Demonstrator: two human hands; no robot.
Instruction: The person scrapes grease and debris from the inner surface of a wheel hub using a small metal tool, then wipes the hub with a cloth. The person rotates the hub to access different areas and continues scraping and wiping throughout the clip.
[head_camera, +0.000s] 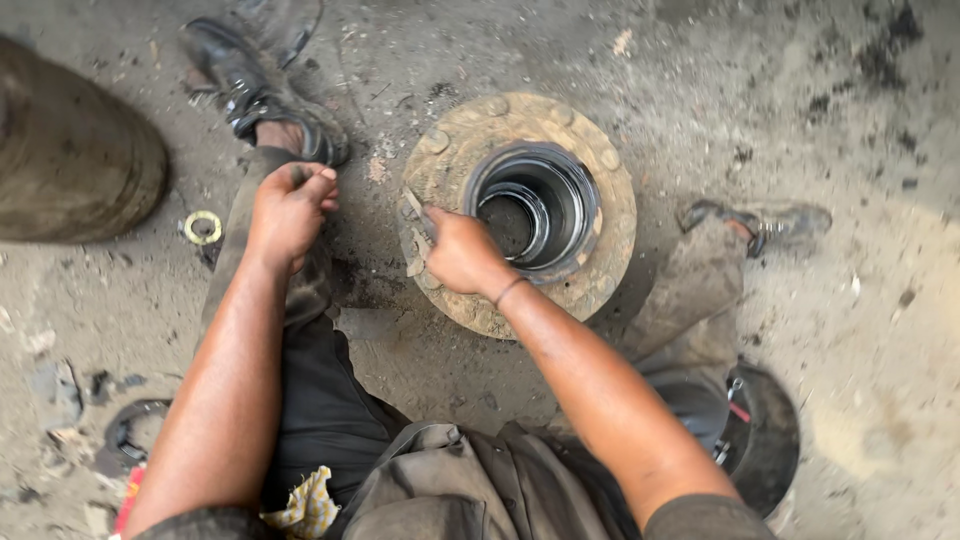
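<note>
A round, rusty wheel hub (520, 215) lies flat on the dirty concrete floor (850, 130) between the person's spread legs, its shiny bore opening straight up, so its axis stands upright. The right hand (462, 252) rests on the hub's left flange, fingers pinched around a small metal piece (413, 207) that slants toward the far left. The left hand (290, 207) hovers left of the hub, above the knee, curled closed with fingertips together; whether it holds anything is unclear. A small yellow ring (202, 227) lies further left.
</note>
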